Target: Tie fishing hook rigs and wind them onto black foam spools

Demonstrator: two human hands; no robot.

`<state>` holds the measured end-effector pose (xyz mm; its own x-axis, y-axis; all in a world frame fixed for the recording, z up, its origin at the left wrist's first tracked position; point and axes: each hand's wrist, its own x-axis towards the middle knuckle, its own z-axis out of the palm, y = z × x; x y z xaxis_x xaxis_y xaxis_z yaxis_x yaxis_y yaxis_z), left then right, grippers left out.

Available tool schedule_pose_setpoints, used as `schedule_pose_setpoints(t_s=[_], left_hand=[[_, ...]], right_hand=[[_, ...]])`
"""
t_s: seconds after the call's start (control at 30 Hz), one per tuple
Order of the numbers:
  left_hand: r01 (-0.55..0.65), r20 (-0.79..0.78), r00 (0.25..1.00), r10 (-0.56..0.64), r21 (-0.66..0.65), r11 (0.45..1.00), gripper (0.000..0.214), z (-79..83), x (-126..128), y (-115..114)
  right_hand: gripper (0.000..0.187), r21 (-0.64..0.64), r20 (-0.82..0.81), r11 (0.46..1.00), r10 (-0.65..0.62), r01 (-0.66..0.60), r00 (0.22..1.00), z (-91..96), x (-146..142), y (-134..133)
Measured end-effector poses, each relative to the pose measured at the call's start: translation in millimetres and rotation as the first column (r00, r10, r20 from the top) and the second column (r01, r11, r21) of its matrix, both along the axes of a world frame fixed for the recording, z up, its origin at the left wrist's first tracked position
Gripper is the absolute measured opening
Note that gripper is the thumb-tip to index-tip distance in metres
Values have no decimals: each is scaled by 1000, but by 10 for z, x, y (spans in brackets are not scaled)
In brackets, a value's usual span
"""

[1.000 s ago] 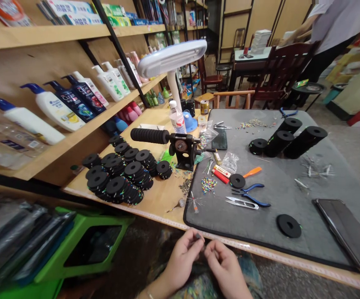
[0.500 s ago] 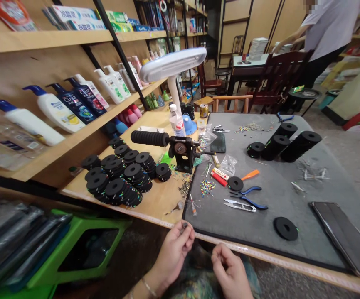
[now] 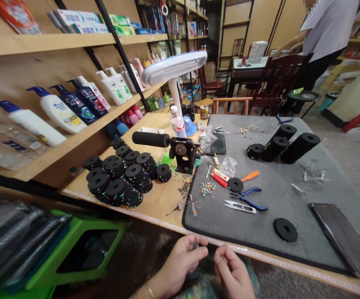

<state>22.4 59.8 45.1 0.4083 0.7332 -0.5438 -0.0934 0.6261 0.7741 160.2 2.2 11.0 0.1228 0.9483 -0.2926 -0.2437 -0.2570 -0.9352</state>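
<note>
Both my hands are low in the view, in front of the table's near edge. My left hand pinches a tiny dark piece between thumb and fingertips. My right hand is curled just to its right, fingertips pressed together on something too small to name. On the grey mat beyond them lie a black foam disc, white snips, blue-handled pliers and a small heap of coloured beads.
Piles of black discs cover the wooden table at the left, beside a black hand-crank winder and a white desk lamp. Black rolls lie far right, a phone near right. Shelves of bottles stand left. A person stands at the back.
My left hand has dropped back down and toward the right hand after lifting to the table edge. The gap between the hands has narrowed. The view shifted slightly.
</note>
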Motion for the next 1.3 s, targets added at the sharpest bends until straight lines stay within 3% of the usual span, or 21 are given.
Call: schedule_pose_setpoints(t_s=[0.27,0.47,0.73,0.93,1.13,1.3], left_hand=[[22,-208,978,21,202,979,32,34,13,50],[101,-301,953,30,410,907,26,107,-65,89],[221,-395,918,-24,461,859,23,305,-107,100],[265,-408,912,-44,504,822,23,311,-99,74],[292,-452,891,-34,516,805,22,279,-149,61],[339,-494,867,-59,499,798,19,240,-136,40]], right_hand=[[39,19,51,998,58,-59,997,19,33,-2],[33,18,150,988,150,-154,977,104,94,55],[35,41,260,999,19,-31,965,350,513,188],[29,105,136,968,213,-228,967,614,265,222],[8,92,454,930,278,-355,847,446,1,171],[16,111,583,922,242,-372,775,346,22,119]])
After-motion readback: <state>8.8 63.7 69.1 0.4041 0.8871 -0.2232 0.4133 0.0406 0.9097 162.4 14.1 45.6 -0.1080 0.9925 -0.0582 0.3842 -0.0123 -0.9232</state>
